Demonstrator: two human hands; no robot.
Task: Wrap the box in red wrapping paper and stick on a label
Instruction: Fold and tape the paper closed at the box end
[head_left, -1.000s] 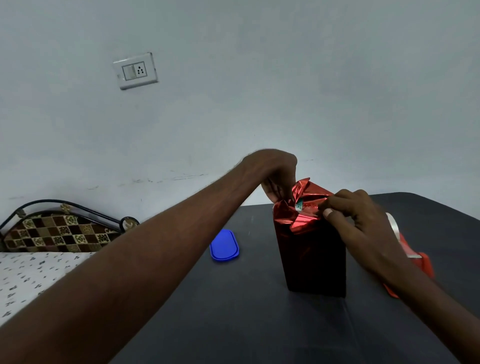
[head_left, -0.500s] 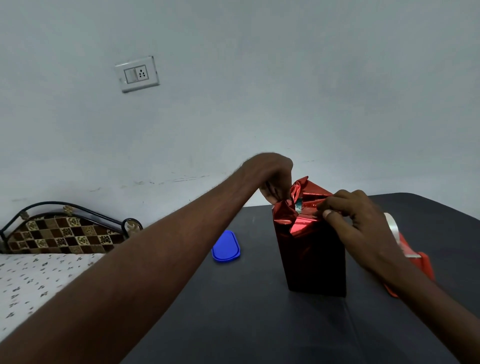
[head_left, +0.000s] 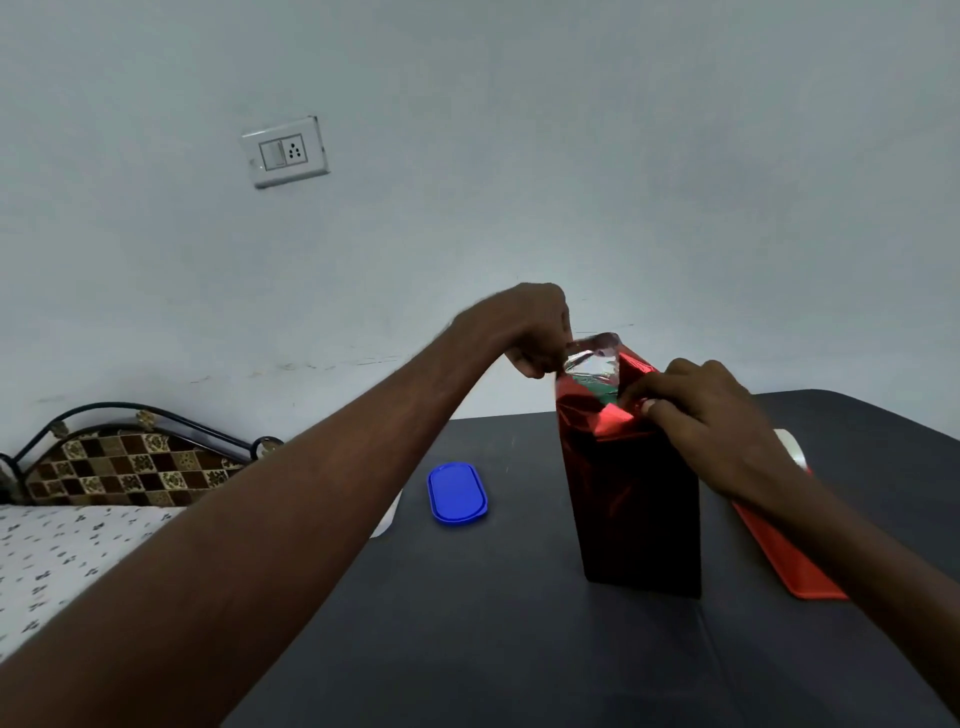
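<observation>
On the dark table (head_left: 467, 623), both hands pinch the upright box's (head_left: 641, 509) red wrapping paper (head_left: 613, 421); left hand (head_left: 524, 332), right hand (head_left: 706, 415).

— What stands on the dark surface (head_left: 519, 649)?
— A tall box (head_left: 641, 509) upright in red wrapping paper (head_left: 613, 426), its top unsealed, silver lining showing.
— The hands?
— The left hand (head_left: 524, 332) pinches the far flap; the right hand (head_left: 711, 421) presses the near fold.
— Anything else?
— A blue lid (head_left: 457, 492) to the left, a red tray (head_left: 779, 551) to the right.
</observation>
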